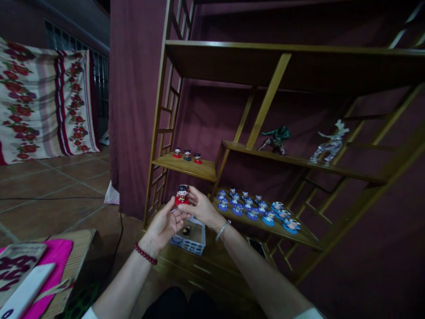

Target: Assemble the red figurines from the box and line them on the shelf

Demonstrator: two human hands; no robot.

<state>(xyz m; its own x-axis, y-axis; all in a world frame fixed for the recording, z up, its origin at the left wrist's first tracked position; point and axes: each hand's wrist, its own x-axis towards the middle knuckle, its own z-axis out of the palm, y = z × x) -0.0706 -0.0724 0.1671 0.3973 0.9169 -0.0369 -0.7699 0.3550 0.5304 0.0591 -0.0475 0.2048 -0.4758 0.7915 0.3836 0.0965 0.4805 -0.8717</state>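
Observation:
A small black-haired figurine [182, 192] on a red base is held upright between both hands, in front of the wooden shelf unit. My left hand [165, 226] grips the base from the left with thumb and fingers. From the right, my right hand [199, 205] pinches the same figurine, thumb at its base. Just below them stands a patterned box [191, 243] with its top open; a dark figurine [186, 230] lies inside it. On the small shelf [202, 170] above my hands are three similar figurines [187, 155] in a row.
Several blue-based figurines [247, 204] fill the lower right shelf. A green-and-brown statue [275, 141] and a silver animal statue [330, 144] stand above them. At left, a cable [120, 235] runs across the floor, near a mat [81, 248] holding a pink cloth and a white object.

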